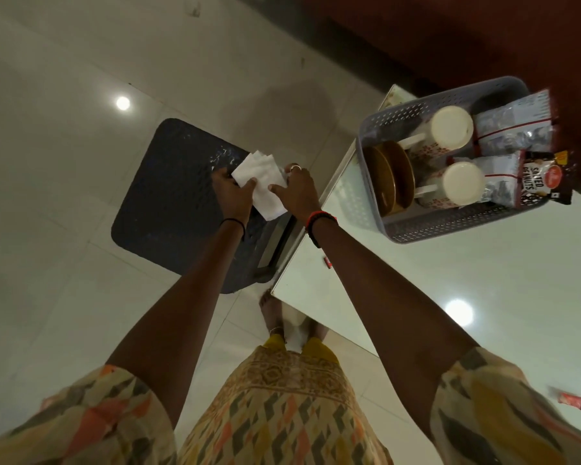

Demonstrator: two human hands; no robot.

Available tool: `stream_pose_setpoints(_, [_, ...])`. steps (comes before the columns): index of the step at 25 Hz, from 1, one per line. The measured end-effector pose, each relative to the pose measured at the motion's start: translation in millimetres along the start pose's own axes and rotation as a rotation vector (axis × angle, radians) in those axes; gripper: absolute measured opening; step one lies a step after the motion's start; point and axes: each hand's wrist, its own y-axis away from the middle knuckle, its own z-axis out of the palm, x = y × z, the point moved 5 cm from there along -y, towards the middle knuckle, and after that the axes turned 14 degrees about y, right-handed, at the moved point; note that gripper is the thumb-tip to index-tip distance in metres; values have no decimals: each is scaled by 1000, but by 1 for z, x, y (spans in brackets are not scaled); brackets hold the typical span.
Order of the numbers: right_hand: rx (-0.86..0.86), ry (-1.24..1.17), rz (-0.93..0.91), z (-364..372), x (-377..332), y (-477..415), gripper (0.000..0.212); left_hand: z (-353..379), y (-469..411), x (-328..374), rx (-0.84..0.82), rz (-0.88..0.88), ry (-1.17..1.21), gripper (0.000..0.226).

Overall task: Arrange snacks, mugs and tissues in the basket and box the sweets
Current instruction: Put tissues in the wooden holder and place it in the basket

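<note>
Tissues (pixel 264 184) are held in the air between both hands, out past the table (pixel 450 297) edge and above a dark stool (pixel 168 199). Left hand (pixel 233 193) is clamped on the stack's near-left corner, thumb laid on top; right hand (pixel 297 193) grips the right edge, thumb on the top face, remaining fingers behind the paper — a ring is seen on one of them. Upper sheets are fanned apart at the far corner.

Basket (pixel 413 229) is set on the table, well right of the hands. Inside: two brown plates (pixel 391 177) on edge, two mugs (pixel 450 129) lying on their sides, bases toward the camera, and snack packets (pixel 514 125) along the right wall. One packet (pixel 534 182) is marked "SALTED PEANUTS" with a red logo; brand lettering is too small to be read. Print on the clear packets cannot be made out.

A red sweet (pixel 569 399) lies on the table near the right sleeve; another small red item (pixel 327 262) by the right forearm is partly hidden.
</note>
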Motion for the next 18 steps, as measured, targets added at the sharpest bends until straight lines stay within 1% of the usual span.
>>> stream_pose_setpoints(3, [11,-26,47,3,1,-5,46,4,-3,9,-67,-66,64,36])
stream_pose_setpoints(5, [11,-64,65,1,3,-7,46,9,-5,16,-163,-131,65,27])
stream_pose_setpoints(7, [10,-127,70,-3,4,-4,51,12,-3,22,-268,-203,46,31])
stream_pose_setpoints(9, [1,-162,64,-9,6,0,56,15,1,29,-363,-228,-7,34])
stream_pose_setpoints(12, [-1,-227,60,-26,10,9,58,23,8,49,-463,-194,-123,34])
stream_pose_setpoints(14, [-26,-270,45,-41,13,15,65,32,15,65,-536,-133,-201,32])
stream_pose_setpoints(16, [-109,-292,28,-51,19,21,72,43,23,82,-634,-54,-282,30])
stream_pose_setpoints(18, [-216,-392,19,-59,29,30,69,54,30,97,-734,22,-332,27])
